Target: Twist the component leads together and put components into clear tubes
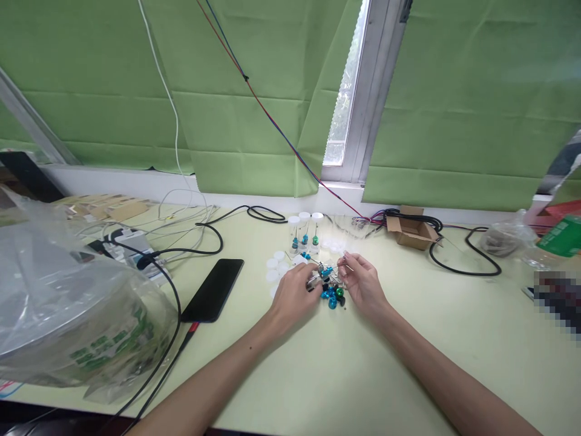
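Note:
My left hand is closed, its thumb and fingers pinching a small blue-and-metal part at the middle of the table. Just to the right, my right hand has its fingertips pressed together near the far end of that part; what lies in them is too small to make out. Beneath and between both hands is a loose pile of blue, green and black knob-like pieces with thin metal rods. Behind them stand three small clear vials with white caps, each containing a rod with a coloured piece.
White round caps lie left of the pile. A black phone and a large plastic-wrapped bundle are on the left. Black cables run along the back, near an open cardboard box. A green-labelled bottle lies far right.

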`<state>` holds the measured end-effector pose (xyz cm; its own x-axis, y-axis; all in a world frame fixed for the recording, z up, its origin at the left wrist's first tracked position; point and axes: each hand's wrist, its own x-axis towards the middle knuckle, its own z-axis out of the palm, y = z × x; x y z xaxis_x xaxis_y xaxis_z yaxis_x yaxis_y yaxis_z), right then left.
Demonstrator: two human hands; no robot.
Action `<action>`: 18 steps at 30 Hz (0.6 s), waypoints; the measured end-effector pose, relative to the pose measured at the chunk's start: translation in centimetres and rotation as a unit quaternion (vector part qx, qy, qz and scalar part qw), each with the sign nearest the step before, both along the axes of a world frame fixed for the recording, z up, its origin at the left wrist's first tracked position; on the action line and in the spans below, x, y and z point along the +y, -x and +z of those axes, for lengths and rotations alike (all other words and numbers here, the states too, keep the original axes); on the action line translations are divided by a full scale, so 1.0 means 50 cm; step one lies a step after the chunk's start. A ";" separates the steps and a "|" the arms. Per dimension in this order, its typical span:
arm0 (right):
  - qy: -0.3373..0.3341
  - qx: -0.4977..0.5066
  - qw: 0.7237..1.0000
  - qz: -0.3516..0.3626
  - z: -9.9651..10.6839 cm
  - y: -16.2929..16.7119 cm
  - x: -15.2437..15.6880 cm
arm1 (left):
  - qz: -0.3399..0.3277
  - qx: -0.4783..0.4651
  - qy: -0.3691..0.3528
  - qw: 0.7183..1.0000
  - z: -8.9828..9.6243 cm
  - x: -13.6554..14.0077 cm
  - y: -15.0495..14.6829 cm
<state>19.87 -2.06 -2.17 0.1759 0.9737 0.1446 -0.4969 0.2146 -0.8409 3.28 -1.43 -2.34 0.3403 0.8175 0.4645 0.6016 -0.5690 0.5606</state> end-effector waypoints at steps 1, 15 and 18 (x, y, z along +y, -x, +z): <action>0.000 0.001 1.000 -0.003 -0.001 0.000 0.001 | -0.001 -0.002 0.000 1.000 0.000 0.000 0.000; 0.014 0.017 1.000 -0.002 -0.011 -0.006 0.006 | -0.008 -0.001 -0.017 1.000 -0.006 0.000 -0.002; 0.014 0.018 1.000 -0.002 -0.010 -0.006 0.005 | -0.011 -0.003 -0.014 1.000 -0.004 -0.003 -0.003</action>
